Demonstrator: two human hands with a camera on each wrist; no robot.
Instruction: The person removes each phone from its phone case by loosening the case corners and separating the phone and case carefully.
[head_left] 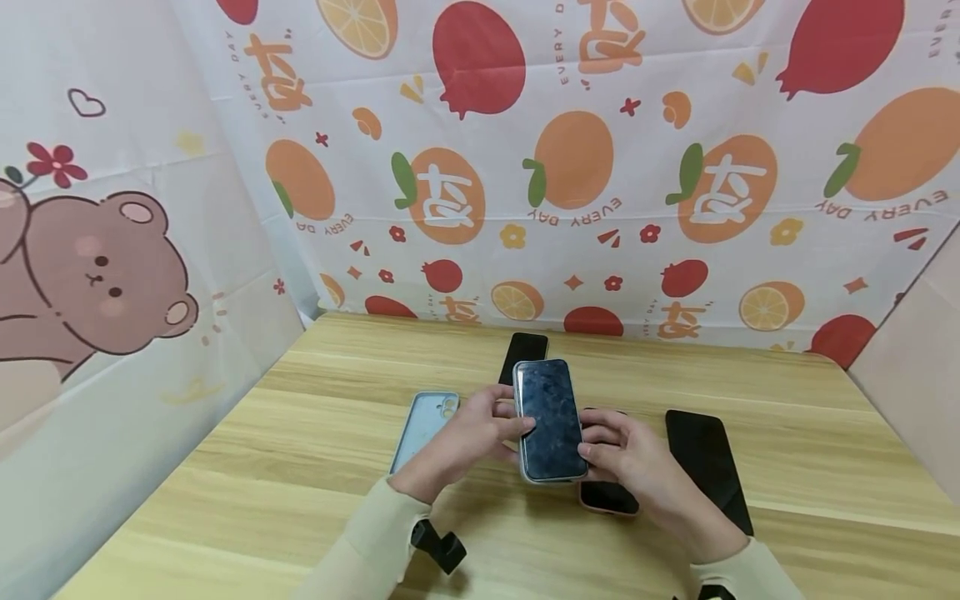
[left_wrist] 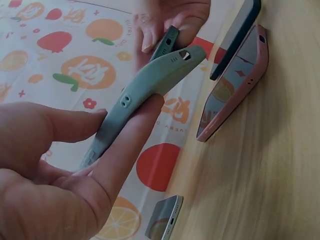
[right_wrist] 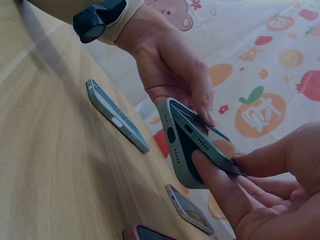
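Observation:
Above the middle of the table, both hands hold a dark-screened phone [head_left: 550, 417] and a grey-green phone case [left_wrist: 120, 112]. My left hand [head_left: 480, 429] grips the case by its side, with the thumb on the screen side and fingers behind. My right hand [head_left: 626, 450] pinches the phone near its lower end. In the right wrist view, the phone's bottom edge [right_wrist: 207, 142] stands out of the case at an angle, with a gap between them and a right fingertip at that gap. The phone's upper end lies closer to the case.
A light blue phone case [head_left: 423, 429] lies left of the hands. Behind them is a black phone [head_left: 525, 346]. A pink-edged phone [head_left: 609, 497] lies partly under the right hand, and a larger black phone [head_left: 705, 458] lies further right. A fruit-print cloth [head_left: 570, 158] hangs behind the table.

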